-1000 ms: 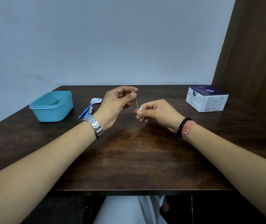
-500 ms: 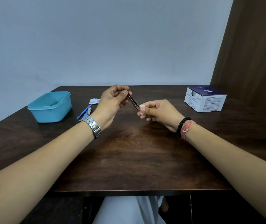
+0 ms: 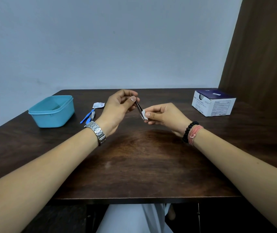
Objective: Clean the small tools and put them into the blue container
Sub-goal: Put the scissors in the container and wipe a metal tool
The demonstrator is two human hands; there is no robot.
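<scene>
My left hand (image 3: 117, 110) pinches the upper end of a thin metal pair of tweezers (image 3: 138, 105), held above the table's middle and slanting down to the right. My right hand (image 3: 163, 115) pinches a small white wipe (image 3: 144, 114) around the tweezers' lower tip. The blue container (image 3: 51, 111) stands open at the left of the table. Between it and my left hand lie a blue-handled tool (image 3: 85, 118) and a small nail clipper (image 3: 93, 114).
A torn white wipe packet (image 3: 98, 105) lies behind the small tools. A white and dark blue box (image 3: 213, 103) of wipes stands at the back right. The dark wooden table (image 3: 142, 165) ends at a wall behind and a brown panel to the right.
The tweezers have tilted from nearly upright to slanting down right. My right hand has slid the wipe to the lower tip, and more of the wipe shows.
</scene>
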